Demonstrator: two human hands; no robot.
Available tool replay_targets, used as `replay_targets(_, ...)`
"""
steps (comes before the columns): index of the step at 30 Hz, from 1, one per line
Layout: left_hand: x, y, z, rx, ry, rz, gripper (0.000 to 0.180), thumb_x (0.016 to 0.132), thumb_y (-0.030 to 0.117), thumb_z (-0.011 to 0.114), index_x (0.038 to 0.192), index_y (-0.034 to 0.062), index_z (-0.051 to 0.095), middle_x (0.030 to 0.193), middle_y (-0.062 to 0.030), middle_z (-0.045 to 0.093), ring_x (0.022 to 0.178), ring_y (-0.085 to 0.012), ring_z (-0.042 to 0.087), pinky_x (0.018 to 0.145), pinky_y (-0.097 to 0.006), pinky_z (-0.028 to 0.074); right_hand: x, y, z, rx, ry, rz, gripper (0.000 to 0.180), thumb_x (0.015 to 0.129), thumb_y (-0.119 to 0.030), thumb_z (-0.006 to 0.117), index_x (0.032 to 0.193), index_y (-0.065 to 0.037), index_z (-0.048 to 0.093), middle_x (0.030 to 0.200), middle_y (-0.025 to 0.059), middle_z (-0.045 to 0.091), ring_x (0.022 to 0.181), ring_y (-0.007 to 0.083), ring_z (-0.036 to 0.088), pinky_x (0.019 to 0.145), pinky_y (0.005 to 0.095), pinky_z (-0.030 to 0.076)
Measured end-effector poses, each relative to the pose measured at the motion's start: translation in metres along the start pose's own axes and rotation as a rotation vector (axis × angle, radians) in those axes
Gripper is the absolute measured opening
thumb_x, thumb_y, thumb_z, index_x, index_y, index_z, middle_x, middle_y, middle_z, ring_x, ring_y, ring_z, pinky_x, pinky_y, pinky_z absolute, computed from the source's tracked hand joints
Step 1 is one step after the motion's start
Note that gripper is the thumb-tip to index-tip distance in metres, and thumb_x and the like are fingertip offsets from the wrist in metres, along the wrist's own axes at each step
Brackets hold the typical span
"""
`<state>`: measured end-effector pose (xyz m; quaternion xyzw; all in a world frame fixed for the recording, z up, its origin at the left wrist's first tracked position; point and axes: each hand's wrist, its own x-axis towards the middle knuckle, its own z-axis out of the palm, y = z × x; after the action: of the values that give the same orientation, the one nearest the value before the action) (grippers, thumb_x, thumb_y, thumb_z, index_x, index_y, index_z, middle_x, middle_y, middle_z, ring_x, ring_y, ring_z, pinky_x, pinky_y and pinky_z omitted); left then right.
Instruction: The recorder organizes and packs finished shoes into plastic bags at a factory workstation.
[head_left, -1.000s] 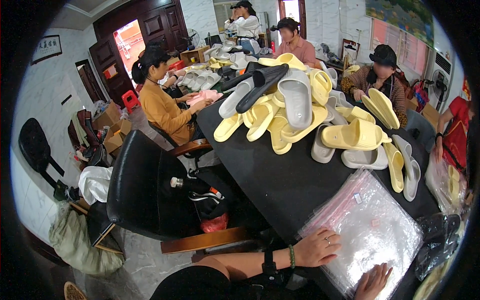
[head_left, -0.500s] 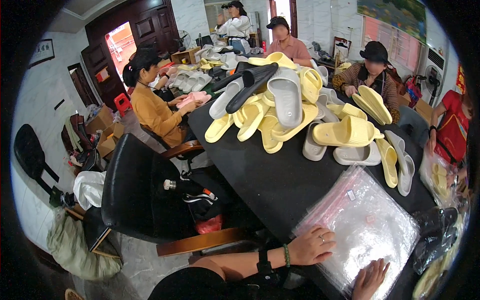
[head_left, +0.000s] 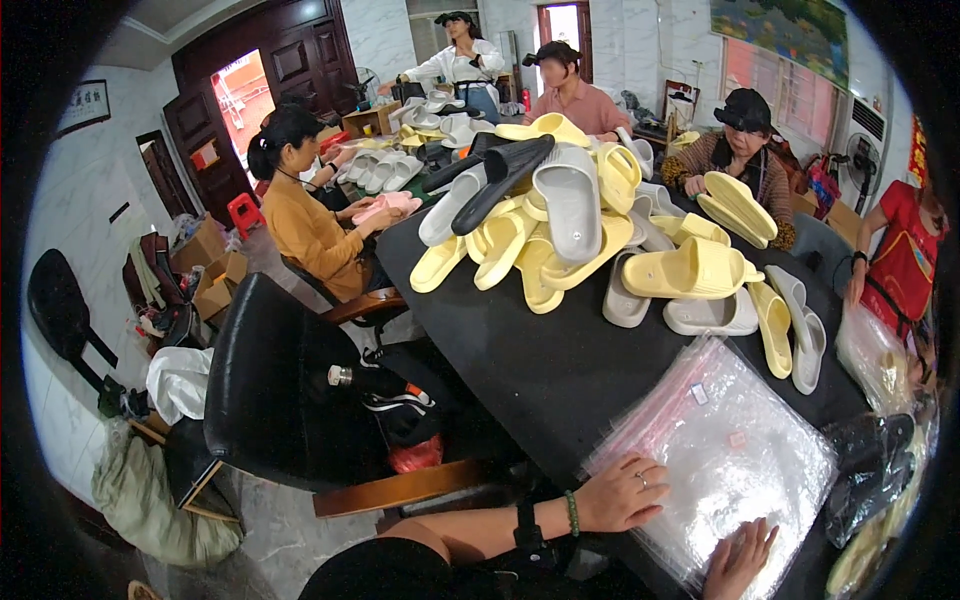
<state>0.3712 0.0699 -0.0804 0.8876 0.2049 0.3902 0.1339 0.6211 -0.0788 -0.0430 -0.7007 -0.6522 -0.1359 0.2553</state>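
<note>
Clear plastic bags point(head_left: 765, 430), stacked flat at 4 o'clock of the view on the black table point(head_left: 490, 345); pink strips line the stack's 10 o'clock side. Glare washes out its middle, so the bag count cannot be made out. Lowest corner obscured by the right hand point(head_left: 742, 562) and the lower picture edge, which also cuts off the right wrist. Packaged item in dark film point(head_left: 868, 470) at 3 o'clock of the stack: contents hard to distinguish.

Grip: left hand point(head_left: 618, 495) lies palm down at the stack's 8 o'clock edge, fingers loosely extended, slightly apart, resting on the film. Right hand, at 6 o'clock, fingers relaxed and a little spread, touches the top film. Neither is clenched; no lifted bag seen. Palm undersides hidden; pressure cannot be told.

Yellow, grey and black slippers point(head_left: 568, 205) heaped at 11 o'clock of the stack; lower ones partly covered.
</note>
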Motion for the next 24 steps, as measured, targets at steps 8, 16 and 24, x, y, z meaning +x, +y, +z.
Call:
replay_targets(8,-0.0018,-0.0016,0.0037,-0.003,-0.003,-0.002,0.029,0.091,0.025,0.065,0.112,0.0046,0.063,0.122,-0.0146,0.057,0.116,-0.0308,0.054,0.103,-0.045,0.041,-0.0006,0.0002,0.0013,0.002,0.040,-0.020,0.028,0.091,-0.012,0.064,0.113,0.004,0.059,0.116,0.0233,0.062,0.118,0.0436,0.054,0.110,0.0589,0.034)
replay_targets(16,-0.0035,-0.0017,0.0062,-0.019,0.005,-0.012,0.030,0.091,0.025,0.065,0.114,0.0048,0.063,0.123,-0.0150,0.057,0.118,-0.0320,0.054,0.104,-0.045,0.040,-0.0009,-0.0003,0.0024,-0.002,0.064,-0.030,0.029,0.091,-0.013,0.065,0.114,0.003,0.059,0.118,0.0235,0.061,0.117,0.0441,0.055,0.108,0.0597,0.036)
replay_targets(24,-0.0043,-0.0019,0.0071,-0.029,0.003,-0.012,0.030,0.090,0.024,0.066,0.114,0.0051,0.063,0.122,-0.0147,0.057,0.118,-0.0316,0.054,0.104,-0.045,0.040,-0.0027,0.0013,0.0030,-0.009,0.037,-0.014,0.030,0.091,-0.014,0.064,0.115,0.003,0.060,0.118,0.0240,0.061,0.117,0.0445,0.054,0.108,0.0585,0.036)
